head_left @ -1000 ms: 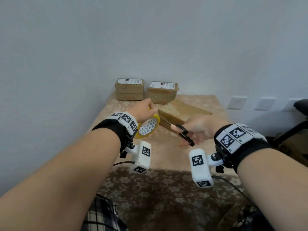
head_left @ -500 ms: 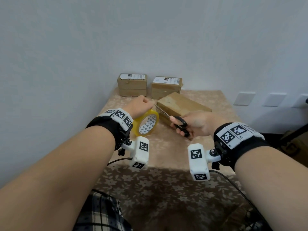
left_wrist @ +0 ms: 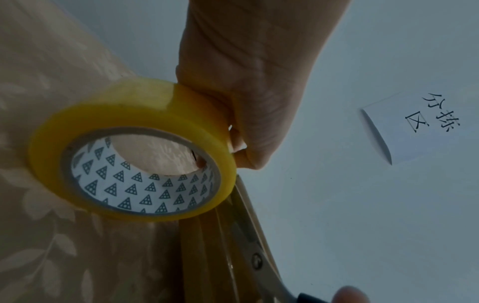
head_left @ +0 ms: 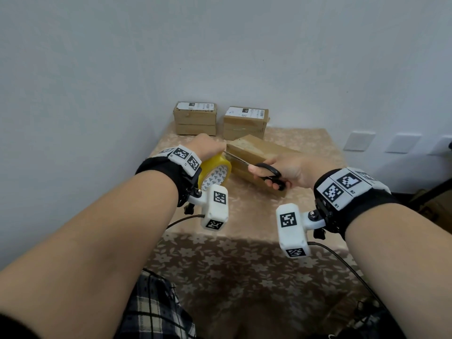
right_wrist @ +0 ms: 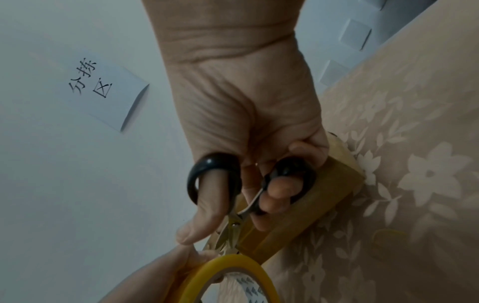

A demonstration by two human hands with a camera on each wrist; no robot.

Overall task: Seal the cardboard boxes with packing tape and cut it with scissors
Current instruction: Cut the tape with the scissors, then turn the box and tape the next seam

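My left hand (head_left: 208, 149) grips a yellow roll of packing tape (head_left: 215, 173) from above, standing on edge just left of a flat cardboard box (head_left: 259, 155) in mid-table. In the left wrist view the fingers curl over the roll (left_wrist: 134, 151). My right hand (head_left: 286, 170) holds black-handled scissors (head_left: 266, 171), thumb and fingers through the loops. The blades (head_left: 236, 159) point left to the gap between roll and box. In the right wrist view the scissors (right_wrist: 249, 184) lie over the box (right_wrist: 311, 207), their tips next to the roll (right_wrist: 228, 274).
Two more cardboard boxes with white labels, one at the left (head_left: 195, 117) and one at the right (head_left: 245, 121), stand against the wall at the back of the floral-cloth table (head_left: 244, 241). A paper sign (right_wrist: 108, 92) hangs on the wall. Wall sockets (head_left: 358, 140) sit at right.
The scissors' blades have reached left up to the tape roll's top edge and drawn together. The left hand keeps its hold on the roll by the box.
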